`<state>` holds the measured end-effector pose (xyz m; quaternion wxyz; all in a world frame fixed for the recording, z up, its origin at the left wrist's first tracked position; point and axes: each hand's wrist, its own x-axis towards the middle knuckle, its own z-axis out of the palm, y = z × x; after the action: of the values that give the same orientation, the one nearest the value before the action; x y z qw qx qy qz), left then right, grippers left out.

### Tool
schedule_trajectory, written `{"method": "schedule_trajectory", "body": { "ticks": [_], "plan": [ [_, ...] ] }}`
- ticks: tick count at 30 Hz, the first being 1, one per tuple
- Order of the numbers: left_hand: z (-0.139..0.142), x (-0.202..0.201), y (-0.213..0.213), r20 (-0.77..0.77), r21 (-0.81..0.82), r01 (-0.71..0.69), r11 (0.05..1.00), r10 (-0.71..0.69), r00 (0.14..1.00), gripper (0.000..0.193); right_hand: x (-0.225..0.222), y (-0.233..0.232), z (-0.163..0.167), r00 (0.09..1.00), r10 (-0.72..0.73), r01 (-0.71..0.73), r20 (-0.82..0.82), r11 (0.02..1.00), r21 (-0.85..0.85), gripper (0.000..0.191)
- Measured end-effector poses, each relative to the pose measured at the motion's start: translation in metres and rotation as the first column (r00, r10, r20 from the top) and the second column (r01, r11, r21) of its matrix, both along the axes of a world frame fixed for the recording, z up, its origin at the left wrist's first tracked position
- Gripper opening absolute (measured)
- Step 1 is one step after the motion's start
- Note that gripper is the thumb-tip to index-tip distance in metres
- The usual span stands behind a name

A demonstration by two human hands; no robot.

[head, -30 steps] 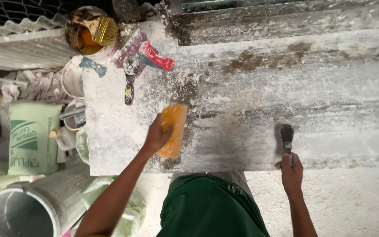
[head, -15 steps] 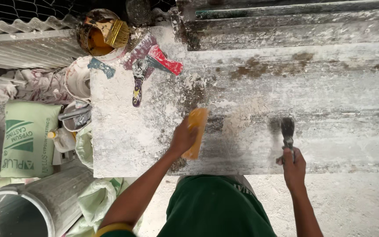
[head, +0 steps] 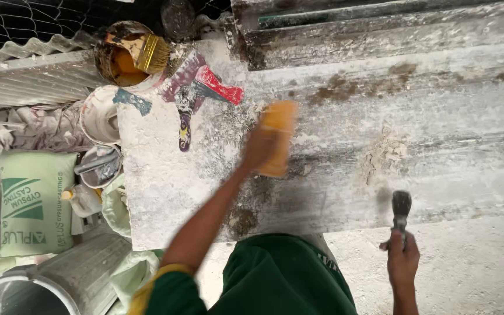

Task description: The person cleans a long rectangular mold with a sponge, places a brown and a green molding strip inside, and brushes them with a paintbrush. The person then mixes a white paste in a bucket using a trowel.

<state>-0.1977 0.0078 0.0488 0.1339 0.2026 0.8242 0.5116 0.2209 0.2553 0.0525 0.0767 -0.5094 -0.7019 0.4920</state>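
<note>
Head view: left hand (head: 259,149) presses orange block (head: 276,137) on chalky slab (head: 164,192).

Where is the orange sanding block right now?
In the head view, the orange sanding block sits centre-frame under the left hand, pressed on the dusty white slab, right of the red scraper.

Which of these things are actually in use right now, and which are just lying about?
In use: orange sanding block under left hand; scraper in right hand; dusty slab.
Lying about: red scraper; brush on tin; green sack.
</note>
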Motion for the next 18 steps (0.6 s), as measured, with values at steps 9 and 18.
{"method": "schedule_trajectory", "body": {
  "ticks": [9, 18],
  "plan": [
    [-0.015, -0.085, 0.011, -0.034, 0.035, -0.035, 0.999, 0.036, 0.999, 0.070, -0.021, -0.031, -0.027, 0.985, 0.172, -0.172, -0.002, 0.985, -0.007, 0.036],
    [0.020, -0.078, 0.019, 0.132, -0.043, 0.094, 0.995, -0.088, 0.987, 0.070, -0.148, -0.069, -0.014, 0.875, 0.478, -0.469, 0.073, 0.875, -0.117, 0.048]
  ]
}}
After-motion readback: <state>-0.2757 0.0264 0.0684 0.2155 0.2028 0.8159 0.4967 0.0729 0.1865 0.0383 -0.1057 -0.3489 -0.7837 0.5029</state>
